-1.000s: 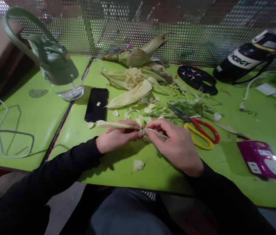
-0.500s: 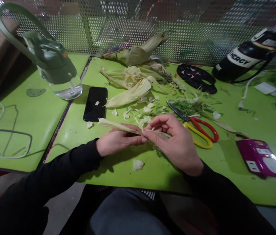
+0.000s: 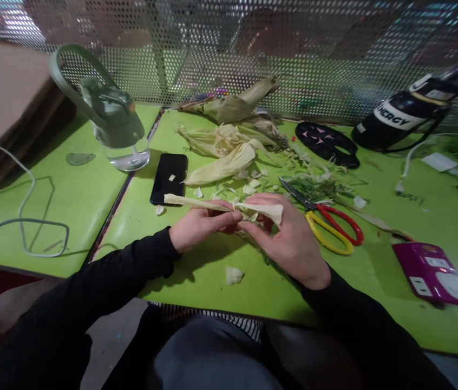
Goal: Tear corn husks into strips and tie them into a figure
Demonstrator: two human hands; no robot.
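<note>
Between my two hands, above the front of the green table (image 3: 196, 290), is a pale corn husk piece (image 3: 267, 210) whose strips reach out to both sides. My left hand (image 3: 202, 225) pinches it near the middle, thumb on top. My right hand (image 3: 289, 238) is closed on the right part, fingers curled behind it. Fine detail where the fingertips meet is hidden. Just right of my right hand lie scissors (image 3: 314, 208) with one red and one yellow handle, blades spread. Larger dried corn husks (image 3: 224, 162) lie beyond my hands, and a small husk scrap (image 3: 234, 275) lies in front.
A black phone (image 3: 168, 184) lies left of the husks. Behind it stands a green water bottle (image 3: 117, 122). A black palette-shaped plate (image 3: 326, 143), a black bottle (image 3: 401, 116) and a purple socket box (image 3: 436, 273) are to the right. A perforated metal screen (image 3: 314, 59) borders the back.
A pale husk strip now folds across to the right over my right fingers. My hands remain together at nearly the same place. The whole view has shifted slightly.
</note>
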